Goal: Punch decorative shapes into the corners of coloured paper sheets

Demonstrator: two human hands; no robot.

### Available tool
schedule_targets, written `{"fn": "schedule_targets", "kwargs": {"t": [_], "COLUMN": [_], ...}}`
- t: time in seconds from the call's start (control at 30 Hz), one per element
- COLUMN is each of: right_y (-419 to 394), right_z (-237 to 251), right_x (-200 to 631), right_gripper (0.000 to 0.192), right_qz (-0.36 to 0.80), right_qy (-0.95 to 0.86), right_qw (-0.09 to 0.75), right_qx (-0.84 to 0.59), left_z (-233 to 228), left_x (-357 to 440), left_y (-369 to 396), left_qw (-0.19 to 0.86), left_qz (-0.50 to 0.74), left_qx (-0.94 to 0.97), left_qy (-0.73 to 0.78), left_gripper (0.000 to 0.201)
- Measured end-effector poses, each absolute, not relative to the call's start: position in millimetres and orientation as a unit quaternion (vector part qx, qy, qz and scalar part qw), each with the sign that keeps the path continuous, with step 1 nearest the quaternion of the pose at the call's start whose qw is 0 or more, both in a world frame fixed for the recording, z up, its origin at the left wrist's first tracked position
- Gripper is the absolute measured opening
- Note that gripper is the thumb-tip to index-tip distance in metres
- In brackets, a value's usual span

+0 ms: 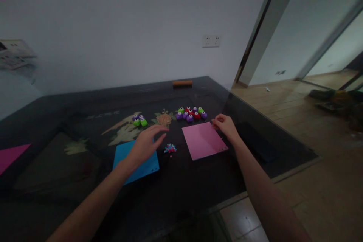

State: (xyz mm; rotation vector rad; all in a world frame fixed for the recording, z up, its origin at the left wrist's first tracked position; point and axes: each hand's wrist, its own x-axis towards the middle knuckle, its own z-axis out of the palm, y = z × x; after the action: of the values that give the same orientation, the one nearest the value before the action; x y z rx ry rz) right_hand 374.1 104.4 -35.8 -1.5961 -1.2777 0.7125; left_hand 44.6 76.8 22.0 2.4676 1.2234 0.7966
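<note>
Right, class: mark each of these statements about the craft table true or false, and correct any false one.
1. The right hand touches the far right corner of the pink paper sheet. True.
2. The left hand holds a purple punch. False: it hovers open over the blue paper sheet, holding nothing.
3. A small pile of punched paper bits lies between the two sheets. True.
4. All the small craft punches sit in one group. False: a larger cluster of punches lies beyond the pink sheet, and a smaller cluster lies beyond the blue one.
5. The sheets lie on a white table. False: the dark table is nearly black, with a leaf pattern.
</note>
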Motion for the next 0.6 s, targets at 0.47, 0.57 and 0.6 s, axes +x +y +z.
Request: {"fn": "schedule_targets", "kwargs": {"t": [0.47,0.57,0.6], "right_y": [102,97,96], "right_z": [-31,-18,-13], "right_x": [361,338,326], "right_gripper": [0.005,0.014,0.018], "right_qz": [0.265,0.258,0.257], "right_qy": [-0.537,-0.575,-0.597], "right_qw": [0.42,0.423,0.423], "right_qx": [-0.682,-0.651,-0.631], "left_z": [-30,-29,-29], "left_x": [-108,-108,-109], "left_y": [88,87,87], "left_qw": [0.111,0.114,0.116], "left_qz": [0.266,0.245,0.24], "left_qx": [0.734,0.767,0.774], "left_qy": [0.615,0.581,0.575], "left_gripper": [0.03,0.028,0.028]}}
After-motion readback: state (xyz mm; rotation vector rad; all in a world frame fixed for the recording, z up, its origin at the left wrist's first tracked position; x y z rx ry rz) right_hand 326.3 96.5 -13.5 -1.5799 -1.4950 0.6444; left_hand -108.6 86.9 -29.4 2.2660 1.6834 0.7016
